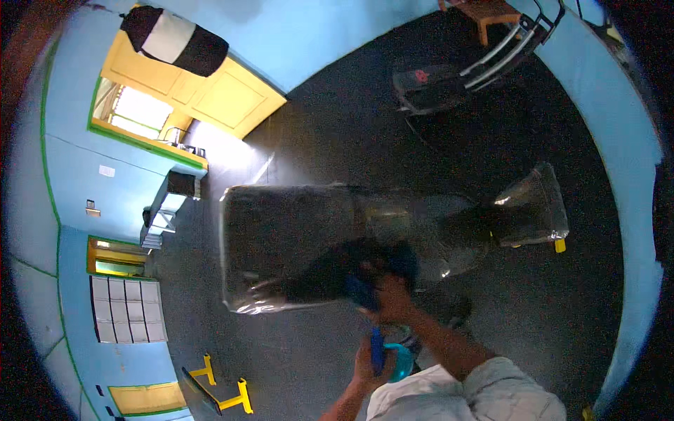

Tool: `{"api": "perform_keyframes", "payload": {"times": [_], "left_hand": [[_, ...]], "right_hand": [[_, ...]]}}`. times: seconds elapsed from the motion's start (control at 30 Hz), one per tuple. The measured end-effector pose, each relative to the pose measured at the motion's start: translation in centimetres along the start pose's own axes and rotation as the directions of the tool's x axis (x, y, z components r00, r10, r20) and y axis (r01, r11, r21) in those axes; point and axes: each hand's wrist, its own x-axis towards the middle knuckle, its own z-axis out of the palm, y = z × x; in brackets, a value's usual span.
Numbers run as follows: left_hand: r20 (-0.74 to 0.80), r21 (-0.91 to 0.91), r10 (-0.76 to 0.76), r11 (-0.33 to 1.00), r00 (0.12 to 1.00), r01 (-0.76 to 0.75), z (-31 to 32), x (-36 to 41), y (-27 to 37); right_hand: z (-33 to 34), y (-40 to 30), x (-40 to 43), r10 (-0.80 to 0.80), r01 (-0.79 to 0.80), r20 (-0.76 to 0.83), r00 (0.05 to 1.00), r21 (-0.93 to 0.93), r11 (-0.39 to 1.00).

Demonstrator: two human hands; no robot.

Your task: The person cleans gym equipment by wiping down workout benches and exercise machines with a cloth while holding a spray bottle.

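A dark padded bench [289, 237] under a glossy clear plastic cover stretches across the view in front of me. At its near edge my right hand [392, 300] is on a dark blue cloth-like item [363, 292]; blur and shadow hide its fingers. Below and a little to the left, my left hand [371, 363] is closed around a blue object [377, 350], perhaps the top of a bottle. A turquoise round thing [401, 363] shows right beside that hand; whether the two things are joined I cannot tell.
A yellow-legged low bench [218, 402] stands on the dark floor at lower left. Farther off are a machine with curved metal rails [495, 58], a brown wooden stool [487, 16] and an open yellow door [231, 94]. A pale blue wall [621, 173] curves along the right.
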Motion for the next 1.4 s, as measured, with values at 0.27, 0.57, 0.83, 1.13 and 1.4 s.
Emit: {"api": "perform_keyframes", "payload": {"times": [0.27,0.57,0.83,1.13,1.4], "left_hand": [[0.097,0.082,-0.09,0.993,0.991,0.082,-3.3,0.7,0.0],[-0.011,-0.22,0.079,0.972,0.997,-0.08,-8.9,0.6,-4.4],[0.023,-0.511,-0.038,0.858,0.999,0.044,-12.5,2.0,-9.7],[0.079,-0.281,0.083,0.958,0.993,-0.058,-18.3,1.7,-9.3],[0.075,-0.425,0.084,0.904,0.994,-0.044,-18.1,2.4,-13.5]], "right_hand": [[-1.6,-0.5,11.0,0.362,-0.45,-0.336,0.87,-0.236,0.862],[-2.8,1.9,8.1,0.281,-0.436,-0.357,0.891,-0.498,0.75],[6.8,-13.7,17.3,-0.33,0.279,0.02,0.944,-0.582,0.764],[-3.2,-7.1,19.1,0.77,-0.795,-0.3,0.563,0.058,0.604],[9.7,-20.8,19.3,0.203,0.004,0.21,0.956,-0.704,0.71]]}}
